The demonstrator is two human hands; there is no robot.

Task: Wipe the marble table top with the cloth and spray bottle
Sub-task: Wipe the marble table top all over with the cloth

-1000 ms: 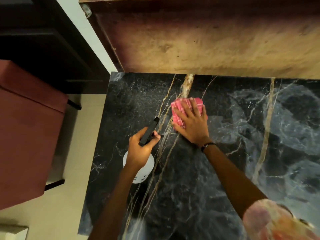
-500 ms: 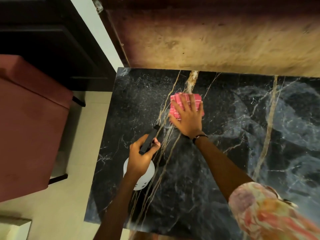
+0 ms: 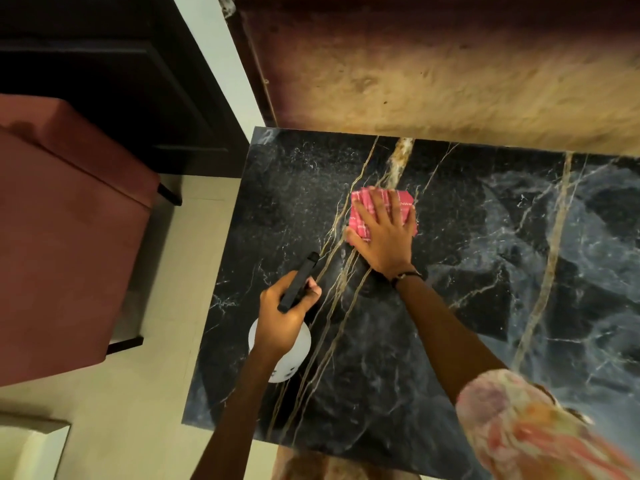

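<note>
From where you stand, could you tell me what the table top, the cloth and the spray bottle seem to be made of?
Table top: polished black marble by its look, with white and gold veins and a faint sheen.
Cloth: woven pink fabric with a pale check, matte, folded under the right hand.
Spray bottle: probably plastic, with a smooth white body and black trigger head, gripped by the left hand.

The right hand (image 3: 384, 233) lies flat with fingers spread, pressing the cloth (image 3: 362, 216); the left hand (image 3: 282, 315) grips the spray bottle (image 3: 294, 355).
</note>
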